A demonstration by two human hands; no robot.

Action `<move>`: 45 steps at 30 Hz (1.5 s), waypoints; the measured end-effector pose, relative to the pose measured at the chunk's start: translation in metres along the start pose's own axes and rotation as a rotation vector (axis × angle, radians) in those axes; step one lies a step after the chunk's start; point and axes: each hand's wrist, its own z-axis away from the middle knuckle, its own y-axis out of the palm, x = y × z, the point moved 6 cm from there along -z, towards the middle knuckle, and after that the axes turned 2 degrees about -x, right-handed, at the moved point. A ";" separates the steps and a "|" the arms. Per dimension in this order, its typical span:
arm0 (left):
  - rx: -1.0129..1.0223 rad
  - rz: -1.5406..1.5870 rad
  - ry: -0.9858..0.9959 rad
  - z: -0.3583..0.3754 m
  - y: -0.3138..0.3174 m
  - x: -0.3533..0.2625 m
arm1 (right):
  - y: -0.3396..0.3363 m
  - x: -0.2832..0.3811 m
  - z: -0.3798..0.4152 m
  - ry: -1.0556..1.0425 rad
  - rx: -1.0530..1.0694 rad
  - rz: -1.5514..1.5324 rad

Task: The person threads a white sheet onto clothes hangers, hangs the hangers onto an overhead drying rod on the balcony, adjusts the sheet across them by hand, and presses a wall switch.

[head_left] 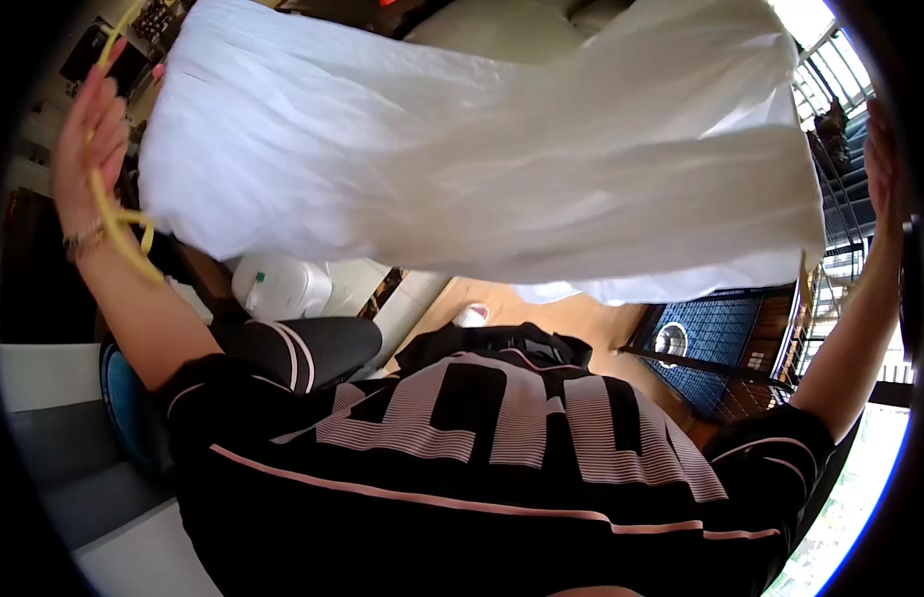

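Observation:
A wide, thin white sheet point(462, 169), wrinkled and slightly sheer, hangs spread out in front of my chest, between my raised arms. To the left of its edge is my left hand point(96, 139), with curled fingers around a yellow strap point(111, 224). This strap runs up past the fingertips and trails down over my wrist, with a small loop near the sheet's lower left corner. My right hand point(883, 164) is raised beyond the sheet's right edge, at the dark rim of the view, with its fingers largely hidden.
Below the sheet, a white rounded appliance point(281, 286) stands left of my leg. Wooden floor point(536, 308) shows ahead of me. A blue woven panel point(716, 328) with a round metal object point(671, 340) lies to the right, near a barred window point(835, 65). A blue rounded object point(128, 408) is at far left.

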 end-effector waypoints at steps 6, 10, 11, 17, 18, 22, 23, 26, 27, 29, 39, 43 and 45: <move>-0.228 0.069 -0.335 -0.067 -0.095 0.082 | 0.103 0.012 -0.066 0.504 -0.482 0.079; -0.197 0.002 -0.295 -0.065 -0.083 0.060 | 0.117 0.045 -0.088 0.464 -0.322 -0.102; -0.294 0.043 -0.304 -0.077 -0.105 0.060 | 0.112 0.049 -0.090 0.470 -0.343 -0.096; -0.013 0.192 -0.405 -0.088 -0.117 0.058 | 0.101 0.034 -0.084 0.616 -0.603 0.132; -0.037 0.178 -0.387 -0.087 -0.121 0.055 | 0.106 0.034 -0.086 0.622 -0.486 0.019; -0.062 0.137 -0.344 -0.090 -0.102 0.053 | 0.093 0.019 -0.114 0.346 -0.301 -0.365; -0.060 0.127 -0.343 -0.093 -0.112 0.058 | 0.107 0.019 -0.120 0.356 -0.295 -0.363; -0.028 0.010 -0.406 -0.111 -0.104 0.086 | 0.123 0.003 -0.126 0.368 -0.295 -0.371; -0.053 -0.010 -0.412 -0.111 -0.088 0.089 | 0.123 -0.003 -0.123 0.373 -0.308 -0.375; 0.055 0.032 -0.406 -0.117 -0.063 0.095 | 0.124 -0.010 -0.124 0.377 -0.346 -0.415; 0.288 0.135 -0.253 -0.163 0.048 0.111 | 0.142 -0.013 -0.168 0.165 -0.585 -0.018; 0.496 0.420 -0.259 -0.185 0.112 0.123 | 0.155 -0.021 -0.181 0.164 -0.667 -0.037; 0.535 0.528 -0.271 -0.189 0.157 0.127 | 0.136 -0.048 -0.186 0.044 -0.449 0.052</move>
